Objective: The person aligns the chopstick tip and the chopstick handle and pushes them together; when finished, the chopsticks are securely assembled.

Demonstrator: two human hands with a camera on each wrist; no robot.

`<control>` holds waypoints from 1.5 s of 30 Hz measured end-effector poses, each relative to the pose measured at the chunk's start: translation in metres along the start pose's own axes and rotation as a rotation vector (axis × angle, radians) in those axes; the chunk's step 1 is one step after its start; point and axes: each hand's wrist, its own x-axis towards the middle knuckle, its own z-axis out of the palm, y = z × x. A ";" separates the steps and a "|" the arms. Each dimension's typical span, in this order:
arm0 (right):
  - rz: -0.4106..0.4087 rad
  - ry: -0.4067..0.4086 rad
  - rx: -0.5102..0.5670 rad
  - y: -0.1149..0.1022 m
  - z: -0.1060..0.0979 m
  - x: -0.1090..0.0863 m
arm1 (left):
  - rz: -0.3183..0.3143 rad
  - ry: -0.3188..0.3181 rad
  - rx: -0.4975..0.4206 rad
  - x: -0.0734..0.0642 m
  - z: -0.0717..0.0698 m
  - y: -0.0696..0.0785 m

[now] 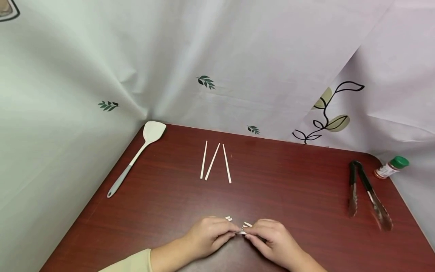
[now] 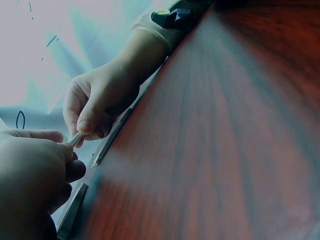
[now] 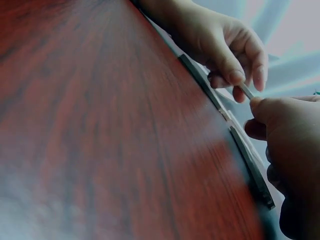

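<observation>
Near the front of the table, my left hand [image 1: 212, 236] and my right hand [image 1: 272, 240] meet over one short length of white stick [image 1: 241, 232]. Each hand pinches an end of it between thumb and fingers. From the left wrist view, the small exposed part of the stick [image 2: 76, 139] bridges the two sets of fingertips; the rest is hidden in the fingers. Other white stick pieces [image 1: 248, 224] lie on the table just beyond the hands, partly covered by them. In the right wrist view, two stick pieces [image 3: 250, 167] lie end to end with a gap, in shadow.
Three long white sticks [image 1: 211, 161] lie apart on the dark red table [image 1: 289, 181] farther back. A white spatula [image 1: 136, 155] lies along the left edge. At the right are metal tongs [image 1: 368, 192] with black handles and a green-capped spice jar [image 1: 391, 168]. Patterned curtains [image 1: 238, 56] surround the table.
</observation>
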 end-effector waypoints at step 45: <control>0.797 0.427 0.539 0.036 -0.032 -0.004 | 0.056 -0.065 -0.004 0.010 -0.022 -0.033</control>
